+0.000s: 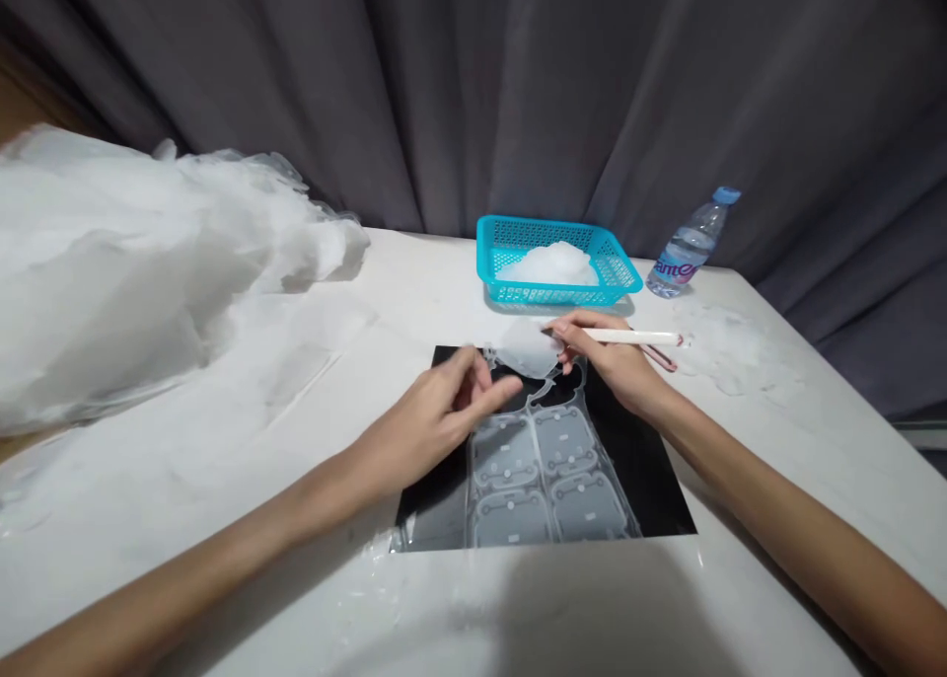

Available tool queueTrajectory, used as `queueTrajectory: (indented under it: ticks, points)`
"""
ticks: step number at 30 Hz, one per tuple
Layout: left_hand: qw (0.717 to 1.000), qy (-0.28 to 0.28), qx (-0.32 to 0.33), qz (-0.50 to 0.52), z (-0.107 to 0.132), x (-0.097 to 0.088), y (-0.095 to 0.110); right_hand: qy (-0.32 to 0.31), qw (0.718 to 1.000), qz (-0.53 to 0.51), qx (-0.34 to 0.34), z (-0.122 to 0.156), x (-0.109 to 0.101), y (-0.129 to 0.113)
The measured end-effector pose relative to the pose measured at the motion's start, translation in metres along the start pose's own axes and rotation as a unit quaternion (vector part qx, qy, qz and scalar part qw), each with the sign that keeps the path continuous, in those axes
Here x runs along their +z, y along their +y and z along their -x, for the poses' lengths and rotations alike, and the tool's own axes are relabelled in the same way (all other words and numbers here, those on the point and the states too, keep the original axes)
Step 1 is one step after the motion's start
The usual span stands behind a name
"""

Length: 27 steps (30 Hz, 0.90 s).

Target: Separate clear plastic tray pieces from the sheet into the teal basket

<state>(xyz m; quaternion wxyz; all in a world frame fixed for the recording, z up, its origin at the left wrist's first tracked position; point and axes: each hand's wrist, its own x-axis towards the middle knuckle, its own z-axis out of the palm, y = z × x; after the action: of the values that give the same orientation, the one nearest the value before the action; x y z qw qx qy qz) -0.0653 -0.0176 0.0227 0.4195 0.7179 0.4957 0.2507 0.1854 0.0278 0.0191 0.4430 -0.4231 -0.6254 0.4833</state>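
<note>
In my right hand [599, 356] is a white pen-like tool [628, 338] with a dark tip pointing left; its exact kind I cannot make out. A thin reddish-brown piece [658, 358] sticks out below the same hand. Close by its fingertips is a rounded translucent white plastic piece [527, 346]. My left hand [455, 401] hovers over the sheet's left edge, fingers bent and thumb apart, with nothing visible in it. Beneath both hands, a translucent sheet of moulded plastic parts [569, 440] lies on a black mat [651, 480]. Its upper end shows curved, cut-out frame strips.
A blue basket [484, 263] holding a white pile [554, 263] stands behind the mat. Right of it is a water bottle [685, 248]. A large heap of translucent sheets [148, 272] covers the left side. Loose clear scraps [740, 346] lie at right on the white table [592, 608].
</note>
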Motion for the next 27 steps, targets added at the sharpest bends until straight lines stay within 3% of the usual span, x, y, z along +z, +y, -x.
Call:
queueTrajectory:
  ticks: [1, 3, 6, 8, 11, 13, 16, 18, 21, 24, 27]
  points:
    - [0.993, -0.051, -0.066, 0.089, -0.002, 0.004, 0.002, -0.022, 1.000, 0.012, -0.011, 0.008, 0.006, -0.007]
    - [0.948, -0.113, -0.152, 0.256, -0.006, 0.010, 0.005, -0.107, 0.992, 0.054, -0.037, 0.022, 0.014, -0.020]
    - [0.915, -0.092, -0.151, 0.362, -0.006, 0.015, 0.004, -0.238, 0.966, 0.076, -0.069, 0.033, 0.015, -0.036]
    - [0.917, -0.072, -0.152, 0.361, -0.003, 0.016, 0.003, -0.239, 0.963, 0.081, -0.093, 0.032, 0.007, -0.040]
    - [0.919, -0.068, -0.167, 0.352, -0.001, 0.017, 0.000, -0.127, 0.971, 0.137, -0.148, 0.024, -0.006, -0.037]
    - [0.921, -0.073, -0.156, 0.349, -0.001, 0.018, -0.002, -0.083, 0.962, 0.189, -0.179, 0.021, -0.009, -0.030]
    - [0.928, -0.081, -0.128, 0.339, -0.002, 0.020, -0.006, -0.135, 0.941, 0.245, -0.189, 0.023, 0.000, -0.018]
    - [0.927, -0.103, -0.116, 0.342, -0.001, 0.020, -0.008, -0.165, 0.931, 0.277, -0.169, 0.026, 0.011, -0.013]
    - [0.939, -0.125, -0.103, 0.303, 0.003, 0.020, -0.007, -0.157, 0.937, 0.293, -0.109, 0.027, 0.028, -0.013]
    - [0.979, -0.089, -0.082, 0.164, 0.008, 0.018, -0.004, -0.155, 0.961, 0.226, -0.030, 0.022, 0.037, -0.014]
    - [0.990, -0.096, -0.063, 0.083, 0.011, 0.016, -0.003, -0.167, 0.975, 0.146, 0.017, 0.016, 0.036, -0.014]
